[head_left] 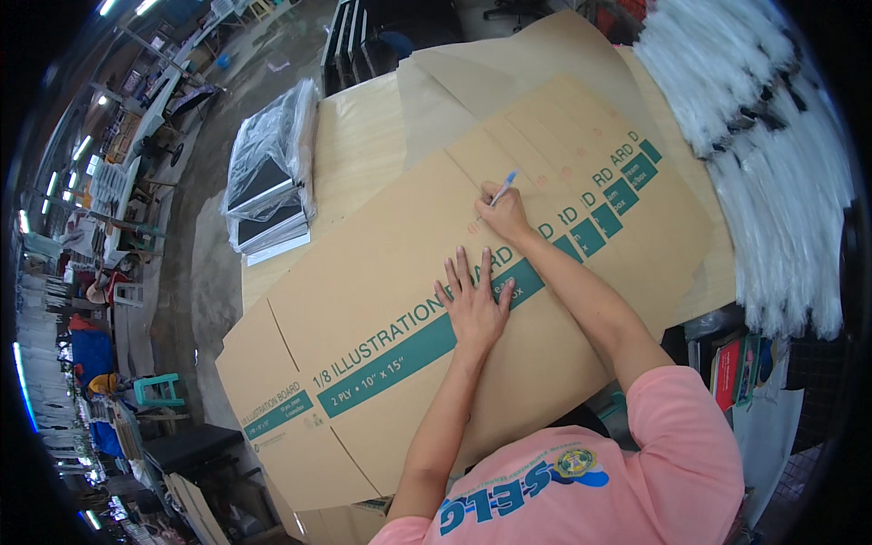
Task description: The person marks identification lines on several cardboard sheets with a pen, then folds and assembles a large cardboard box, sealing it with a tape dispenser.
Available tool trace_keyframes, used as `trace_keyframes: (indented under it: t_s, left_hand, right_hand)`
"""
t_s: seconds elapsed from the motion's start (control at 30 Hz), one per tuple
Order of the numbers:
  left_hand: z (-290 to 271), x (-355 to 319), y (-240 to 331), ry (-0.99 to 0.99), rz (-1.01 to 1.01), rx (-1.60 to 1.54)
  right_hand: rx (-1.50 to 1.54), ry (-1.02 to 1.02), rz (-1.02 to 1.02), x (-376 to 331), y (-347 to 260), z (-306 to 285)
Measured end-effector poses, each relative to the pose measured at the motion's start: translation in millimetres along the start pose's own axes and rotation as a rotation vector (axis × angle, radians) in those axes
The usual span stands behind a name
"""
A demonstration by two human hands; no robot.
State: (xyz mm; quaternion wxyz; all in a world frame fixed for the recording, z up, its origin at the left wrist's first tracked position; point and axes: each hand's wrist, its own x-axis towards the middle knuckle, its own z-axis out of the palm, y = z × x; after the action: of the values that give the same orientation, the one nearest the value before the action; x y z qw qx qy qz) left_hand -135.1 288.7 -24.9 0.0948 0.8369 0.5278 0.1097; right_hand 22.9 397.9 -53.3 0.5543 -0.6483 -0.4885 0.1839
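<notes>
- Cardboard sheet [409, 263], brown and matte, is lying diagonally across the pale wooden table [354, 136], creases crossing it and green bands running lengthwise.
- Left hand [477, 309] is pressing flat on the cardboard, fingers spread, gripping nothing.
- Right hand [505, 216] is gripping a pen [502, 188], fingers curled.
- Slim pen is slanting upward, white with a blue end.

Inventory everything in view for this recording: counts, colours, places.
Flattened cartons: several overlapping, brown with green print, on table
Pen: one, white and blue, right hand
Table: one, pale wood, beneath cartons
Large sheet: at least one, brown, table's far edge
Plastic-wrapped stack: one, black and silver, table's left end
Plastic-wrapped bundles: many, whitish, far right
Stool: one, teal, left floor
Background clutter: too small to count, mixed colours
Shirt: one, pink, lower right
Left hand: one, bare, flat on cartons
Right hand: one, bare, gripping pen
</notes>
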Motion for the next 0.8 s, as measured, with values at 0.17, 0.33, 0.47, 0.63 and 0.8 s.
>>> trace_keyframes:
  t_s: [0.17, 0.33, 0.47, 0.63, 0.8]
  left_hand:
    - [-0.8, -1.3, -4.5, 0.008, -0.012, 0.005]
    - [0.4, -0.7, -1.7, 0.013, 0.002, 0.009]
    - [0.7, -0.5, 0.9, 0.011, 0.009, -0.002]
    - [0.8, -1.9, -0.6, 0.008, 0.006, -0.006]
    - [1.1, -1.2, -0.2, -0.001, 0.005, 0.006]
  right_hand:
    - [0.189, 0.090, 0.091, -11.1, -7.4, -8.0]
    - [0.108, -0.029, 0.049, -14.9, -0.1, -11.5]
    - [0.062, -0.027, 0.018, -15.9, 3.3, -10.4]
    - [0.095, -0.028, 0.004, -17.1, -2.7, -9.0]
    - [0.099, -0.024, -0.002, -17.5, -2.1, -9.8]
